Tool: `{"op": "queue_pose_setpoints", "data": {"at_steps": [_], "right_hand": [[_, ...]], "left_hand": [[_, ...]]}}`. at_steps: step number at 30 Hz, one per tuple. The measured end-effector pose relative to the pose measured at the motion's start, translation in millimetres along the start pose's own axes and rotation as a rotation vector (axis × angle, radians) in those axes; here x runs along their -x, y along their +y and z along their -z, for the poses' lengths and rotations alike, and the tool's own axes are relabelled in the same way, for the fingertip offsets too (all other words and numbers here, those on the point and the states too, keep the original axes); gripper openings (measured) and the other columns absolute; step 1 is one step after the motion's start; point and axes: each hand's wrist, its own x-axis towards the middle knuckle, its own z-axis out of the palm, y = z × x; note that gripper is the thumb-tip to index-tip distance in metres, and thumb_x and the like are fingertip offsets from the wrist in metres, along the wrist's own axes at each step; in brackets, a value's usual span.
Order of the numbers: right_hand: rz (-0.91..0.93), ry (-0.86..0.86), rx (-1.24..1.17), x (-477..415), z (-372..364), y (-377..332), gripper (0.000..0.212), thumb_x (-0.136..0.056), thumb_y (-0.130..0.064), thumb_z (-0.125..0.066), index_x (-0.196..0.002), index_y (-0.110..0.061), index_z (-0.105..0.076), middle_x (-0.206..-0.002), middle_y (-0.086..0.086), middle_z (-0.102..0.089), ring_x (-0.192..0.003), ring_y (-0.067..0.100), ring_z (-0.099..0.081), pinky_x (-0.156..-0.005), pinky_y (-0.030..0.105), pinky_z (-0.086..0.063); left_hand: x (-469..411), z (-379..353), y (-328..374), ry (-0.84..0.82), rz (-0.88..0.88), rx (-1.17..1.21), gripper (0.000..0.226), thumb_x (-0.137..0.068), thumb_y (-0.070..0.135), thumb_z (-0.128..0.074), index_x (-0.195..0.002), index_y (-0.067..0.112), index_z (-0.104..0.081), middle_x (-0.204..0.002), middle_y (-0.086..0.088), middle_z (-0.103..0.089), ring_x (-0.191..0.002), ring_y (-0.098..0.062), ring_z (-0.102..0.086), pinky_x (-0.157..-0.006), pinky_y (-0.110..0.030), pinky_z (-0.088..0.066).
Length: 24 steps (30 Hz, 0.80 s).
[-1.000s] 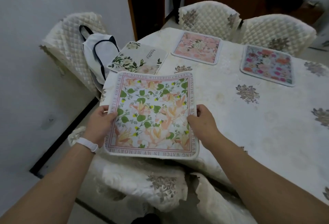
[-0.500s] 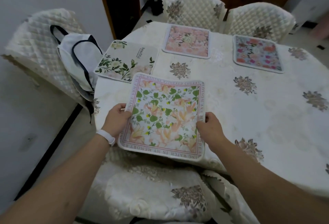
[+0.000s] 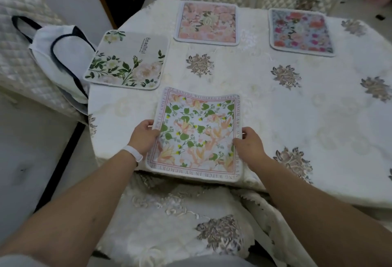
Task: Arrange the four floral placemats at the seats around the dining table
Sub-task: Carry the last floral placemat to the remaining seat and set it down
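1. Left hand and right hand pinch the leafy placemat by its side edges, fingers closed on it.
2. It sits between them at the near table edge.
3. Three other mats lie well beyond.

- The left hand and the right hand grip the two side edges of the lettered-border placemat at the near edge of the table.
- A white band sits on the left wrist.
- The green-leaf placemat lies at the far left, beside a white bag on a quilted chair.
- The pink placemat and the blue-pink placemat lie along the far edge.
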Motion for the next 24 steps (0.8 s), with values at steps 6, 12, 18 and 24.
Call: {"op": "queue_pose_setpoints", "data": {"at_steps": [6, 12, 18, 24], "right_hand": [[0.019, 0.038, 0.048, -18.2, -5.0, 17.4, 0.018, -0.087, -0.018, -0.055, -0.103, -0.027, -0.052, -0.092, -0.007, -0.065, -0.077, 0.013, -0.065, -0.060, 0.033, -0.053], [0.092, 0.046, 0.273, -6.5, 1.8, 33.2, 0.061, -0.084, -0.028, -0.065, -0.139, -0.019, -0.040, -0.118, 0.001, -0.054, -0.103, 0.019, -0.059, -0.081, 0.039, -0.052], [0.285, -0.173, 0.756, 22.6, 6.4, 52.7, 0.086, -0.076, -0.053, -0.068, -0.147, -0.021, -0.031, -0.149, 0.009, -0.032, -0.134, 0.028, -0.031, -0.107, 0.042, -0.033], [0.326, -0.194, 0.956, 30.2, -5.1, 65.7, 0.109, -0.066, -0.070, -0.065, -0.152, -0.026, -0.013, -0.160, 0.016, -0.007, -0.146, 0.031, -0.007, -0.116, 0.048, -0.017]], "left_hand": [[-10.2, -10.8, -15.0, 0.074, -0.112, -0.123, 0.030, -0.091, 0.016, -0.056, -0.119, 0.023, -0.051, -0.105, -0.001, -0.069, -0.083, -0.015, -0.068, -0.065, -0.032, -0.055], [7.3, 4.3, -33.3, -0.036, -0.237, -0.328, 0.081, -0.078, 0.033, -0.075, -0.143, 0.028, -0.027, -0.120, 0.011, -0.053, -0.101, -0.009, -0.058, -0.084, -0.030, -0.047], [25.1, 21.0, -49.4, -0.202, -0.371, -0.816, 0.099, -0.059, 0.064, -0.076, -0.140, 0.023, -0.037, -0.141, 0.000, -0.050, -0.127, -0.022, -0.047, -0.102, -0.045, -0.044], [31.3, 22.6, -60.0, -0.185, -0.376, -0.961, 0.112, -0.061, 0.066, -0.074, -0.150, 0.022, -0.023, -0.157, -0.009, -0.025, -0.141, -0.029, -0.025, -0.114, -0.047, -0.029]]}}
